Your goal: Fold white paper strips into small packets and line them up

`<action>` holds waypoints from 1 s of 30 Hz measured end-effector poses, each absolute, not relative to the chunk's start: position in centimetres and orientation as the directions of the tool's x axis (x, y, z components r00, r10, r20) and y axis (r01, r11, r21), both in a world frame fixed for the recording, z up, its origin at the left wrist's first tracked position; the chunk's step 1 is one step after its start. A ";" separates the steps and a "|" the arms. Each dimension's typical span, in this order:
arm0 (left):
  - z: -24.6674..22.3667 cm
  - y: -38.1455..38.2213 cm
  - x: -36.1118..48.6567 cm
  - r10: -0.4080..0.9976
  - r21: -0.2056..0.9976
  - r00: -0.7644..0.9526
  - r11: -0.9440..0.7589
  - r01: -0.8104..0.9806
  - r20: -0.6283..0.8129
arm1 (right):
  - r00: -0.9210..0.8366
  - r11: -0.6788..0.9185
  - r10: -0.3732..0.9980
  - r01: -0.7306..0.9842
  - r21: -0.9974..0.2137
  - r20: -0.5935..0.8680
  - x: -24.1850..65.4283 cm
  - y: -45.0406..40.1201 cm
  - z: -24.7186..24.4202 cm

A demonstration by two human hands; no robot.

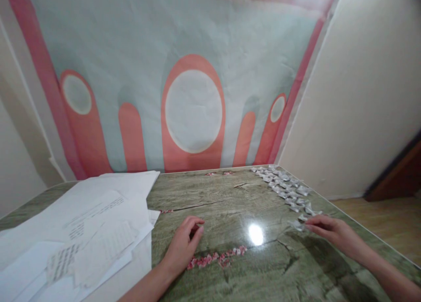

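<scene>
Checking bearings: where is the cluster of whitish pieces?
Head view: the cluster lies along the right edge of the table, from the far corner to the right hand.

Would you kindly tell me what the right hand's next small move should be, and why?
Probably the right hand should gently release the grey twisted piece: the hand appears to pinch its edge, and it already lies at the near end of the other grey pieces.

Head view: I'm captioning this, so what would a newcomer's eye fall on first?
Probably the backdrop with coral arches and pale circles beyond the table. Then the twisted silvery pieces along the table's right edge, the nearest at the fingers of the right hand. White papers overlap at the left.
</scene>
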State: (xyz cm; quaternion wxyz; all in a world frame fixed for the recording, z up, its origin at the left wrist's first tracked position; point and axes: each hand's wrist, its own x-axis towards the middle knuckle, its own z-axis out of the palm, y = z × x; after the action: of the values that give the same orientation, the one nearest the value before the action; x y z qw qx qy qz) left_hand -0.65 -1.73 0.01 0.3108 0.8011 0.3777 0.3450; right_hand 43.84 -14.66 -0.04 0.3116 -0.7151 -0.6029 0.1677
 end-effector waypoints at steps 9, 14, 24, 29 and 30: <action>0.0 -1.6 -0.6 0.809 0.750 0.505 -0.528 0.398 0.301 | 0.191 -0.123 0.980 0.782 -0.612 0.048 50.6 -16.7 -1.4; 0.0 -1.5 -0.6 0.804 0.749 0.513 -0.533 0.394 0.302 | 0.206 -0.131 0.977 0.788 -0.601 0.058 51.1 -16.2 -1.5; 0.2 -1.6 -0.6 0.799 0.734 0.504 -0.551 0.397 0.327 | 0.202 -0.106 0.974 0.802 -0.588 0.100 50.4 -15.6 -0.9; 0.3 -1.7 -0.6 0.796 0.731 0.513 -0.552 0.400 0.321 | 0.184 -0.112 0.981 0.808 -0.578 0.067 51.4 -15.4 -1.9; 0.3 -1.7 -0.6 0.797 0.732 0.513 -0.551 0.401 0.319 | 0.185 -0.112 0.980 0.811 -0.574 0.070 51.5 -15.4 -2.0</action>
State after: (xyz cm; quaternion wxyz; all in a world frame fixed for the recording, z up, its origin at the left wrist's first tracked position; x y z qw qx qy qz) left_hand -0.63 -1.69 0.30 0.2999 0.8164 0.3668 0.3302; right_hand 51.53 -15.44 -2.04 0.2533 -0.7270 -0.6161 0.1666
